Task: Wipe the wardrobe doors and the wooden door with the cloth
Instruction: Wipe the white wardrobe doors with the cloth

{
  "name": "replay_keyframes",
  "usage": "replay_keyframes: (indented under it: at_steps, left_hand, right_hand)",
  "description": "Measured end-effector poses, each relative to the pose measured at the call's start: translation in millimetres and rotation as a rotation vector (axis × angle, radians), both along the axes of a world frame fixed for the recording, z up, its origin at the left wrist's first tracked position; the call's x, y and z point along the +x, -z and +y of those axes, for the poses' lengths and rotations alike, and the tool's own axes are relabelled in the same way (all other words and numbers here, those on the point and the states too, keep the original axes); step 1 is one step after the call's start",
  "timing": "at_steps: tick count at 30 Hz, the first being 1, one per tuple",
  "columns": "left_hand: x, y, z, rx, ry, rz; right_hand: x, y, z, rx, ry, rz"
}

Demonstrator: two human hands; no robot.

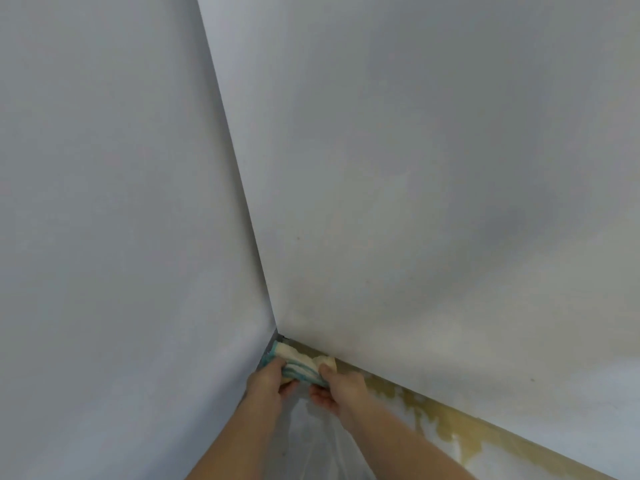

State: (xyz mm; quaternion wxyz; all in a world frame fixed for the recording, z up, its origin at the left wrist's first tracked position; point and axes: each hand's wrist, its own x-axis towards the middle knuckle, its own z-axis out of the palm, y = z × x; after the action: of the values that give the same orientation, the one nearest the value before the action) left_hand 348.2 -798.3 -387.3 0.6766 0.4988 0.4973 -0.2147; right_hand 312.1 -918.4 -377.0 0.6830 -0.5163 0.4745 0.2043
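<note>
Head view: left hand point(268, 384) and right hand point(341, 389), fingers curled, grip the cloth point(300, 367) (cream, teal stripes) at either end. White panels point(415, 168) meet just above the cloth.

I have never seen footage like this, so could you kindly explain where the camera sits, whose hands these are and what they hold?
No machine here: a person wears one camera on the head, looking forward and down at their own bare arms. The left hand and the right hand both grip a folded cream and blue-green cloth, held low in the corner where the left white panel meets the right white panel. Beneath them runs a floor with tan blotches. Nothing else is held.
</note>
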Motion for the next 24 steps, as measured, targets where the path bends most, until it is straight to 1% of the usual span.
replay_keyframes:
  at_steps: [3, 5, 12, 17, 19, 24]
  left_hand:
    - [9, -5, -9, -0.051, -0.045, -0.061]
    - [15, -8, -12, -0.079, -0.047, -0.1]
    - [27, -8, -13, 0.083, 0.039, -0.039]
    - [28, -9, -12, 0.076, 0.016, -0.036]
    - [25, -13, -12, 0.087, 0.001, -0.05]
    - [20, -28, -8, 0.022, -0.039, -0.132]
  right_hand:
    - [7, 5, 2, 0.059, 0.152, -0.016]
    - [10, 6, 4, 0.1, 0.204, -0.02]
    - [17, 8, 8, 0.144, 0.282, 0.031]
    - [17, 4, 8, 0.219, 0.404, -0.036]
    - [15, -1, 8, 0.223, 0.419, -0.066]
    - [10, -21, 8, 0.206, 0.409, -0.104]
